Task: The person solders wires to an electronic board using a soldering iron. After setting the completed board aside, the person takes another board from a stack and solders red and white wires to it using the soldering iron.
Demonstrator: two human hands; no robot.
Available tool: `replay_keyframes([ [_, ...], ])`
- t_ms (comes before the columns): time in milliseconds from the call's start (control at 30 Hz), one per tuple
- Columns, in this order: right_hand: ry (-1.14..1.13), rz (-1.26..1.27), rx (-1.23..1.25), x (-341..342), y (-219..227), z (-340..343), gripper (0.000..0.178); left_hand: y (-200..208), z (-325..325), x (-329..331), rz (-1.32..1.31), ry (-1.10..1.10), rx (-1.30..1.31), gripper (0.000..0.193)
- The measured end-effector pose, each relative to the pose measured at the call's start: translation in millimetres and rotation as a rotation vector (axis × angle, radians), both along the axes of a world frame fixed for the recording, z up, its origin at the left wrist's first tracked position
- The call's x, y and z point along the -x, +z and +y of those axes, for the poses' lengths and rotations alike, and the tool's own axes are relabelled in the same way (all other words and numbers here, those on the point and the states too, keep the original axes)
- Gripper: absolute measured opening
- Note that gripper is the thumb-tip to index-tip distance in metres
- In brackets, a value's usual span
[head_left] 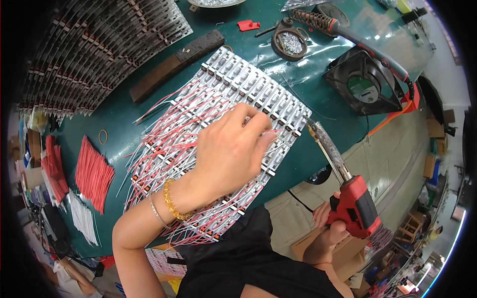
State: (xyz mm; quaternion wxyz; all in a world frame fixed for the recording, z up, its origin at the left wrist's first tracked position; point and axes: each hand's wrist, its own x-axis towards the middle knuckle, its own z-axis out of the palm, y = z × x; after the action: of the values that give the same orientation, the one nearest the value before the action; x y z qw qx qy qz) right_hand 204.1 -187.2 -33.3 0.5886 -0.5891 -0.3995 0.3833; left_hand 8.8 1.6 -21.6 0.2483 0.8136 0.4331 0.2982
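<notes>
A panel of several white circuit boards [263,89] lies on the green table, with many thin red and white wires [171,144] attached across its left and lower parts. My left hand [233,149] is over the panel, thumb and fingers pinched near its right side on what looks like a thin wire, mostly hidden by the fingers. My right hand [325,223] is closed around the handle of a red and black soldering gun [355,206]. The gun's tip points up and left, close to the panel's right corner.
A black fan [365,82] and a second soldering iron [367,47] in a coil holder stand at the right. A round dish of solder bits [290,44] sits behind the panel. Red wire bundles [94,174], white wires [83,218], a dark bar [176,64] and stacked boards [107,44] lie left.
</notes>
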Motion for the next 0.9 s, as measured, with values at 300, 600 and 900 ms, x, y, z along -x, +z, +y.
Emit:
replay_keyframes([
  [300,0.002,0.098,0.069,1,-4,-15,0.092,-3,-4,-5,-0.032,-0.039,-0.141,0.013],
  [600,0.043,0.14,0.11,-1,-3,-17,0.093,-1,-5,-1,-0.005,-0.083,-0.194,0.009],
  [900,0.125,0.17,0.157,-10,-2,-17,0.085,2,1,-6,0.109,-0.036,0.022,0.01],
])
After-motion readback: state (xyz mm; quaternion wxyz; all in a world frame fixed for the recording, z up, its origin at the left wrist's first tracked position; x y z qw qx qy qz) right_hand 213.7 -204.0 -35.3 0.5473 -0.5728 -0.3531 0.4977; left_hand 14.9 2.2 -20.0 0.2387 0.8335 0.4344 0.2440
